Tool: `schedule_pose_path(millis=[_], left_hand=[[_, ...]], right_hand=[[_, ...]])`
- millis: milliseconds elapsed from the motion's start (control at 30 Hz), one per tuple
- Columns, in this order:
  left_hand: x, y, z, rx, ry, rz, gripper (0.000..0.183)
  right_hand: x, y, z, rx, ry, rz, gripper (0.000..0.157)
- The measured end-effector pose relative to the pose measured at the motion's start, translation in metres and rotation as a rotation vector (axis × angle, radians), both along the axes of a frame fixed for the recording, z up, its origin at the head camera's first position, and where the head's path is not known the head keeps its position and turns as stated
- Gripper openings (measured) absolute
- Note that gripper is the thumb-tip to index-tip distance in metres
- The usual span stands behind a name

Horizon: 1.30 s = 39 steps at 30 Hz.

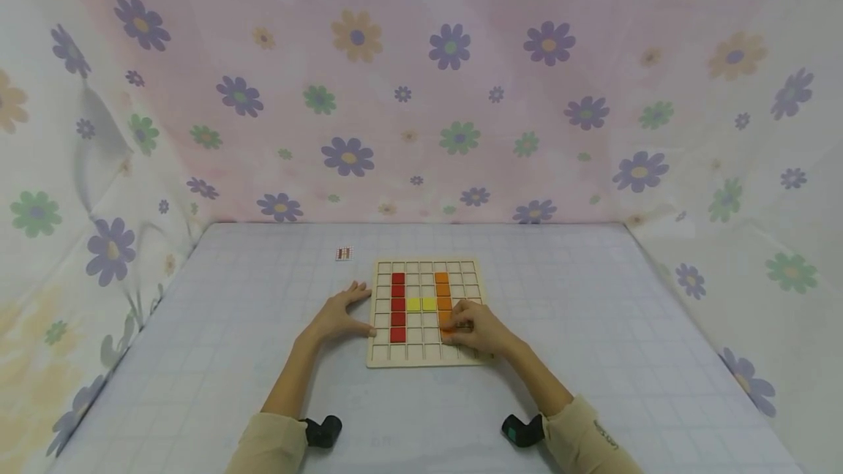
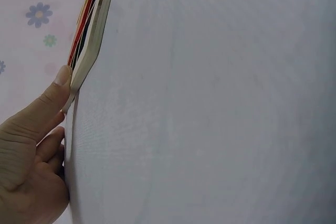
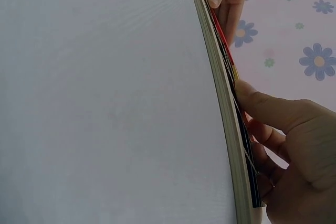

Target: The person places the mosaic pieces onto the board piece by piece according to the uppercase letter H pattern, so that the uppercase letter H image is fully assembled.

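Note:
A pale wooden grid board (image 1: 421, 360) lies on the table. One of its columns holds several red tiles (image 1: 398, 305), another several orange tiles (image 1: 443, 290). Two yellow tiles (image 1: 421, 304) join the columns midway. My right hand (image 1: 484, 328) is over the board's right side, thumb and index finger pinching an orange tile (image 1: 447, 327) at the near end of the orange column; the fingers partly hide it. At the board's left edge is my left hand (image 1: 336, 317), its thumb touching the rim and its fingers spread. The left wrist view shows that thumb (image 2: 63, 75) against the board's edge (image 2: 94, 43).
A small card (image 1: 344, 254) with a printed coloured pattern lies beyond the board's far left corner. The pale table (image 1: 560, 276) meets flowered cloth (image 1: 421, 115) at the back and sides. Black devices (image 1: 323, 431) sit at both wrists.

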<state>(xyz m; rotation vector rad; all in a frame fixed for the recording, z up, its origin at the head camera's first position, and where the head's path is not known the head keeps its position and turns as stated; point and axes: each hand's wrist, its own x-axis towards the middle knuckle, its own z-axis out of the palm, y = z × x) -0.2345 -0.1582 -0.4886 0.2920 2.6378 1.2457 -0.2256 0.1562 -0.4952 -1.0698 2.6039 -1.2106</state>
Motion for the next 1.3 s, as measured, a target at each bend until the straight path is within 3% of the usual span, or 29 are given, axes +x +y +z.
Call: schedule_pose_path(millis=[500, 733, 1033, 1300], left_hand=[[-0.001, 0.000, -0.001, 0.000, 0.006, 0.002, 0.086], [0.000, -0.003, -0.003, -0.014, 0.007, 0.004, 0.086], [-0.001, -0.004, -0.003, 0.009, 0.013, -0.006, 0.087], [-0.002, -0.001, -0.004, -0.009, -0.001, 0.005, 0.086]], right_hand=[[-0.002, 0.008, 0.003, -0.043, -0.072, 0.014, 0.022], [-0.002, 0.000, -0.005, -0.076, 0.012, -0.041, 0.019], [0.002, -0.015, -0.006, 0.002, 0.125, -0.128, 0.026], [0.004, -0.009, -0.004, -0.013, 0.062, -0.119, 0.026]])
